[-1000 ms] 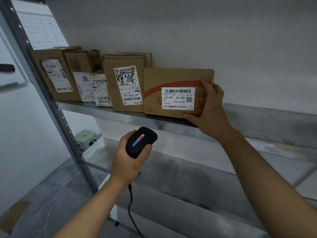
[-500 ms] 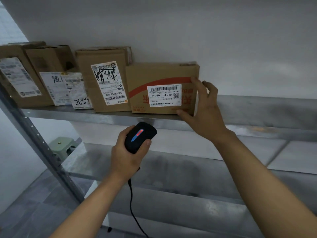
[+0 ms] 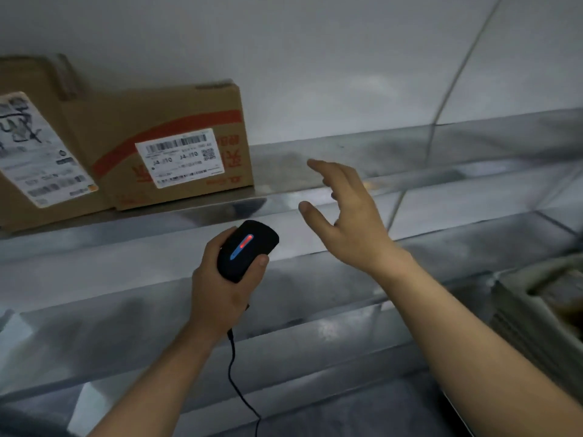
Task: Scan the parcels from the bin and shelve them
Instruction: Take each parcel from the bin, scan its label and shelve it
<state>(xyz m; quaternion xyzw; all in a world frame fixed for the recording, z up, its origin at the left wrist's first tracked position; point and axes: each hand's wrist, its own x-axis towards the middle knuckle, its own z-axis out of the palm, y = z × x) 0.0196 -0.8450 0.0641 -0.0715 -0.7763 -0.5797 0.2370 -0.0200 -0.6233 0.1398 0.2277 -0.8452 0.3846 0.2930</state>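
Note:
A brown cardboard parcel (image 3: 164, 127) with a red stripe and a white barcode label stands on the upper metal shelf (image 3: 347, 159). To its left stands a taller box (image 3: 31, 127) with a scribbled label, cut off by the frame edge. My right hand (image 3: 347, 209) hovers in front of the shelf, apart from the parcel, fingers spread and empty. My left hand (image 3: 217, 288) grips a black corded barcode scanner (image 3: 247, 249) with a lit red and blue strip, below the shelf edge.
A lower metal shelf (image 3: 284, 310) runs beneath. A grey bin (image 3: 542, 313) shows at the right edge. A white wall lies behind the shelf. The scanner's cable (image 3: 235, 373) hangs down between my arms.
My right hand has let go of the red-striped parcel and drawn back to the right. The view has swung right, so the leftmost boxes have left the frame and the bin has appeared.

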